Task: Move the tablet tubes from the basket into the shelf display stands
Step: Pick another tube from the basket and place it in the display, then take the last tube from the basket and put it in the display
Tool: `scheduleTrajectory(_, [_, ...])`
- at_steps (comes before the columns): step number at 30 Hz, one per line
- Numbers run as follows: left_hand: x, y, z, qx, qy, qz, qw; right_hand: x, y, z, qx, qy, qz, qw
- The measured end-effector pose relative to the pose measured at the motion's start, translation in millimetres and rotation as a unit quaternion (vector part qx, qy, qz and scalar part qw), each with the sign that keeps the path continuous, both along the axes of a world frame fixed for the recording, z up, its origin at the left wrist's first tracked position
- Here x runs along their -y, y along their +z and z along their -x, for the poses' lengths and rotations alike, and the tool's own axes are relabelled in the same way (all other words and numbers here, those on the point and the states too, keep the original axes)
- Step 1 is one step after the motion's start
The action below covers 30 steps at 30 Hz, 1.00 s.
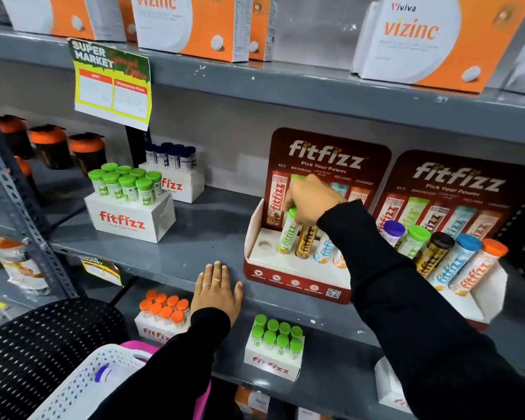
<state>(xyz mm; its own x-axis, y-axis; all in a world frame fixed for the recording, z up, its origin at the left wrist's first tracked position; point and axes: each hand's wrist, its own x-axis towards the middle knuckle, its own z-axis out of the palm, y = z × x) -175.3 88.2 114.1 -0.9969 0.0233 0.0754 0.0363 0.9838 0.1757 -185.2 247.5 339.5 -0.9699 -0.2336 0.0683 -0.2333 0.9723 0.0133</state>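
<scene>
While seated in a stand hole beneath the fingertips, the green-capped tube (288, 234) looks light, rigid, slick; best gripped at the cap. Right hand (309, 201) pinches it there. Left hand (217, 294) lies flat, released, on the shelf edge (164, 262).
</scene>
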Motion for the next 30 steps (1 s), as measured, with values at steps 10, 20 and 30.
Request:
scheduleTrajectory(10, [9, -6, -3, -0.045, -0.025, -0.033, 0.998, 25, -6, 8, -0.034, 0.017, -0.031, 0.999])
scheduleTrajectory(20, [82, -119, -130, 0.110, 0.245, -0.227, 0.936, 186, -174, -6, 0.038, 0.232, 0.130, 0.963])
scheduleTrajectory(30, [82, -171, -190, 0.226, 0.368, -0.190, 0.881, 292, -351, -17, 0.257, 0.274, -0.042, 0.926])
